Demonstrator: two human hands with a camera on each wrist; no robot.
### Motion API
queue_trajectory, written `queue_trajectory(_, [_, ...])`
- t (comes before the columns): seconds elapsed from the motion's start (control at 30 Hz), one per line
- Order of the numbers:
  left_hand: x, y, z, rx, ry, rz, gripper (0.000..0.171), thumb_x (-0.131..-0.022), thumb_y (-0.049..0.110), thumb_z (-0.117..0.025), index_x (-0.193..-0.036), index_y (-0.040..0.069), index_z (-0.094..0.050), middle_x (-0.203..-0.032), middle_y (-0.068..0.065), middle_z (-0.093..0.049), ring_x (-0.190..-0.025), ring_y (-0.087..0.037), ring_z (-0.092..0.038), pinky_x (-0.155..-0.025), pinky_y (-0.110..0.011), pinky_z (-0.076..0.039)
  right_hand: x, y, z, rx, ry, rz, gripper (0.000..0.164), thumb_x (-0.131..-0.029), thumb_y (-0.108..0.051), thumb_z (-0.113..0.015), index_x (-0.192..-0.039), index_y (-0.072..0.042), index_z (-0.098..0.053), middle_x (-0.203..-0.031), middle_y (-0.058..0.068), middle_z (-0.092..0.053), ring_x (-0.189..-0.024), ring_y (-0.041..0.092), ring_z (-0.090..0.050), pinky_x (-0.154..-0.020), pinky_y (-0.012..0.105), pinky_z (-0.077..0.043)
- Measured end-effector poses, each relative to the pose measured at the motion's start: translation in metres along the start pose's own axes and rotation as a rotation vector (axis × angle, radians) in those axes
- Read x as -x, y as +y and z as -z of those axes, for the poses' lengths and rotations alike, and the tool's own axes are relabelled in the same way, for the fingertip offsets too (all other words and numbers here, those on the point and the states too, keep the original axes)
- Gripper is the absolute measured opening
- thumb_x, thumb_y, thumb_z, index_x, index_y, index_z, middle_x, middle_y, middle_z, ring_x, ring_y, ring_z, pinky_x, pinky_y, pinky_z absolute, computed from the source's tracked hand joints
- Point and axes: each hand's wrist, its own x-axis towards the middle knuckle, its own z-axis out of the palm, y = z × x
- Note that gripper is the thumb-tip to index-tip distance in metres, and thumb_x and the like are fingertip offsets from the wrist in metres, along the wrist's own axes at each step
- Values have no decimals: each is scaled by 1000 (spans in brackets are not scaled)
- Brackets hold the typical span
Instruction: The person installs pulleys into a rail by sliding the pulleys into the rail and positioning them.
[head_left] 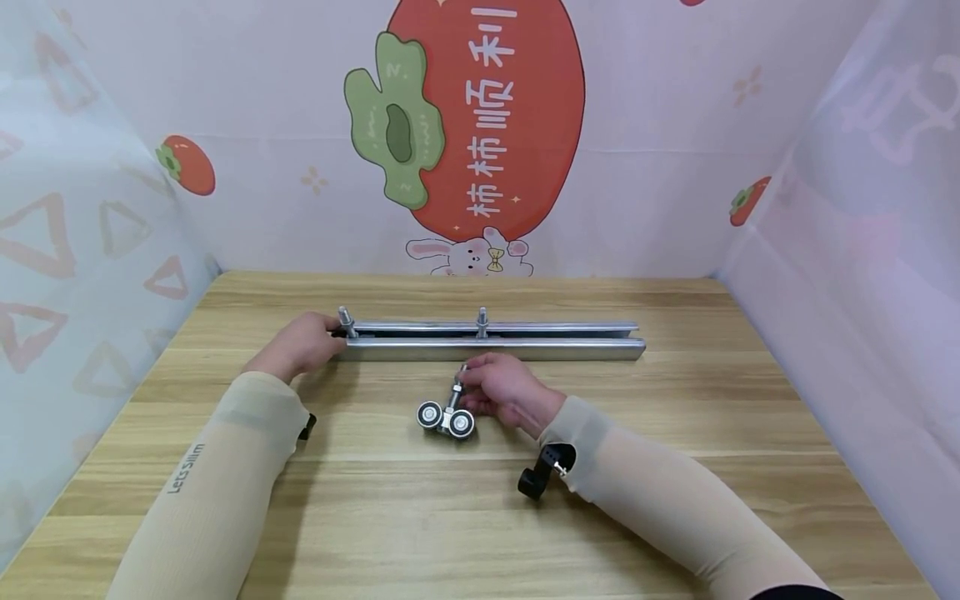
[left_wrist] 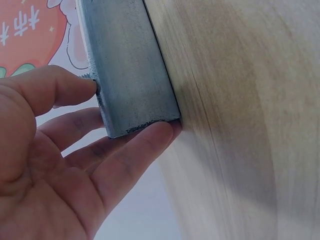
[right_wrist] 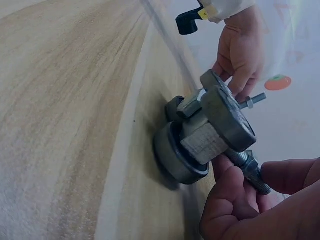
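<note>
A long metal channel rail [head_left: 555, 350] lies across the table with its slot facing up. Two threaded bolts stand out of that slot, one bolt [head_left: 346, 320] by the left end and another bolt [head_left: 482, 322] near the middle. My left hand [head_left: 300, 343] holds the rail's left end, thumb on its upper edge and fingers about the cut end [left_wrist: 145, 129]. In front of the rail, my right hand [head_left: 506, 387] pinches a roller trolley [right_wrist: 227, 122] by its threaded bolt [right_wrist: 245, 162]. The trolley's wheels [head_left: 430, 414] point toward me, close over the table.
The wood-grain table [head_left: 420, 517] reaches back to a printed cloth [head_left: 285, 225] with a large persimmon drawing. Cloth walls stand at the left and right sides. A black camera mount [head_left: 536, 479] hangs under the right wrist.
</note>
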Motion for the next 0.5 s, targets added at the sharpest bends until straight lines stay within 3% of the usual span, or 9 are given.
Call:
queue_trajectory(0.3, [2, 3, 3, -3, -8, -6, 52, -98, 20, -54, -142, -9, -48, -137, -35, -49, -125, -51, -44, -106, -63, -30, 8, -14, 5, 86, 2, 122, 31, -94, -2, -66, -123, 3, -57, -111, 20, -66, -76, 26, -65, -70, 34, -55])
queue_trajectory(0.5, [0, 1, 1, -8, 2, -15, 50, -98, 20, -55, -139, -9, -51, -135, -34, -51, -123, -50, -47, -105, -63, -32, 13, -21, 8, 115, 0, 176, 34, -95, 0, -64, -127, 3, -55, -120, 25, -62, -85, 28, -66, -86, 48, -54])
